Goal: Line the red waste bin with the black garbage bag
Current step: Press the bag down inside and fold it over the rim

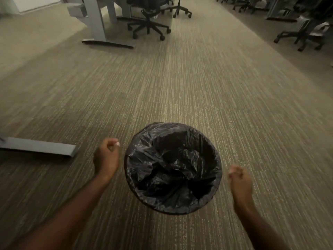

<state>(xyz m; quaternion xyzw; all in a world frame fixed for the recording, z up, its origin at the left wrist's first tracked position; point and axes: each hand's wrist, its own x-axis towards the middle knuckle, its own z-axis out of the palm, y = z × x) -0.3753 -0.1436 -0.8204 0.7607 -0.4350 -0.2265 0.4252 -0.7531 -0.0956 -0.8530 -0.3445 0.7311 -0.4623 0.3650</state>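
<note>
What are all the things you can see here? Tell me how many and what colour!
garbage bag: one, black, lining the bin and folded over its rim, on the carpet
carpet: one, beige-green striped, covers the floor
office chairs: several, black, far end, both sides
desk legs: a few, grey, upper left
desk foot: one, grey, left edge
left hand: one, loosely curled, left of the bag, empty
right hand: one, blurred, right of the bag, apart from it

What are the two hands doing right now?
Left hand: loosely curled, holding nothing, beside the black garbage bag.
Right hand: blurred, fingers curled, holding nothing, clear of the bag.
</note>
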